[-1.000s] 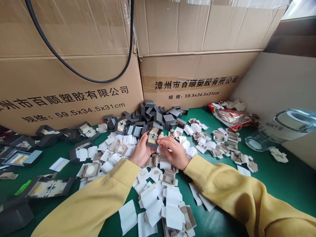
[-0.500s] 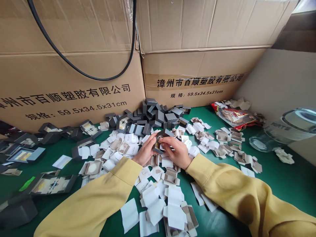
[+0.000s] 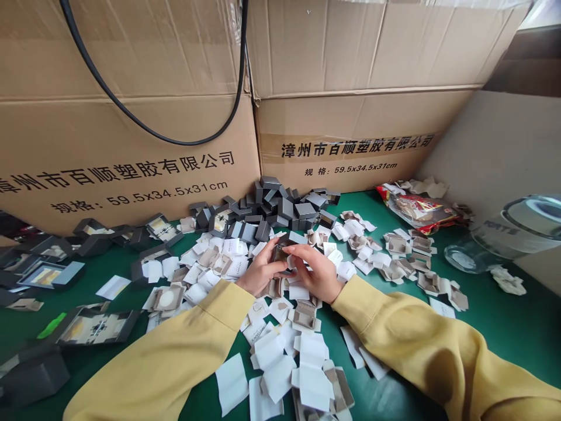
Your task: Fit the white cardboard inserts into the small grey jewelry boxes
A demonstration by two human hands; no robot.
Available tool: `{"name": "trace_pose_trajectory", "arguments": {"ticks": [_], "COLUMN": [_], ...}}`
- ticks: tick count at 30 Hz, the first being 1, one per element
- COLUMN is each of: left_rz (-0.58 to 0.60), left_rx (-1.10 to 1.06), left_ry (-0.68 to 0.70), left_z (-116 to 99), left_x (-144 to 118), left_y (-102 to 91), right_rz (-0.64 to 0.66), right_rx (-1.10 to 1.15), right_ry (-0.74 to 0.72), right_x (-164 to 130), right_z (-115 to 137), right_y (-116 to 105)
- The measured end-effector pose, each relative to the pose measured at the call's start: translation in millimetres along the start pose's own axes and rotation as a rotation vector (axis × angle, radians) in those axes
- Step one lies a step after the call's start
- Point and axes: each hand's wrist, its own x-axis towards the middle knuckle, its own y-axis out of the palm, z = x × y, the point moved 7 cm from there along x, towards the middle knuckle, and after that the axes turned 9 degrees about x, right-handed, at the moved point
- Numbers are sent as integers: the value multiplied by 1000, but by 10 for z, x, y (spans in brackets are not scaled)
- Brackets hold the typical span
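Hands both pinch one small grey box (image 3: 280, 252) over the card inserts (image 3: 280, 362): left hand (image 3: 262, 273) underneath, right hand (image 3: 316, 272) on its lid; looks light and stiff, probably best held by the side walls.

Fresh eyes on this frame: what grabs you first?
Dead centre, the left hand and right hand, in yellow sleeves, close together around one small dark grey box. Around them, a wide scatter of white and beige paper inserts covers the green table. Behind, a heap of small grey boxes lies against large brown cardboard cartons with black printed lettering.
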Motion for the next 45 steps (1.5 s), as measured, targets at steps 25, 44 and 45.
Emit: {"name": "trace_pose_trajectory", "arguments": {"ticks": [25,44,45], "left_rz": [-237,-247,-243], "left_rx": [308,678,677], "left_ry": [210,410,403], "left_z": [-146,-197,-197], "left_x": [-17,-17,-25], "left_y": [2,12,19], "right_rz": [177,223,212], "right_rx": [-132,-355,-328], "right_ry": [-192,-120,-113], "right_x": [-53,-20,-19], "right_z": [-22,-65,-72], "right_y": [223,193,181]}}
